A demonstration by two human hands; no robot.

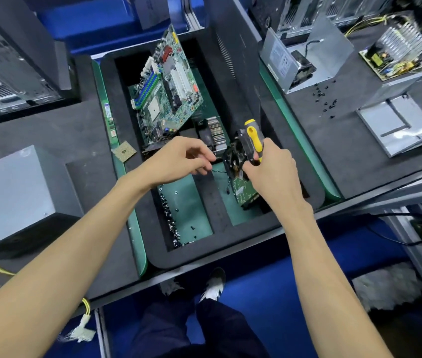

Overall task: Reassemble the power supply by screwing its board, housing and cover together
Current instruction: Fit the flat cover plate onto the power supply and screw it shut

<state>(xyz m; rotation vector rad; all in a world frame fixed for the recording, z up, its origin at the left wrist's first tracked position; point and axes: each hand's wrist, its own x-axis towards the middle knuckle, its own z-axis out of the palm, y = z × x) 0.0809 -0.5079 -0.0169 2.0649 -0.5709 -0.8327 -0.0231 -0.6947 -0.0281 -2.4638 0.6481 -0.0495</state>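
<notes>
Yellow-handled screwdriver [254,140] sits gripped in the right hand [273,171] at frame centre, alongside a black fan [233,156]. Left hand [179,158] pinches what seems its thin wire. Power supply board [396,60], housing [305,51] and cover [401,125] lie upper right, nearer the right hand.

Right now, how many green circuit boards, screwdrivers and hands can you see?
Green circuit boards: 3, the big motherboard, the small board under the right hand, and the power supply board on the far table.
Screwdrivers: 1, the yellow-handled screwdriver.
Hands: 2, left hand and right hand.
Total: 6.
</notes>
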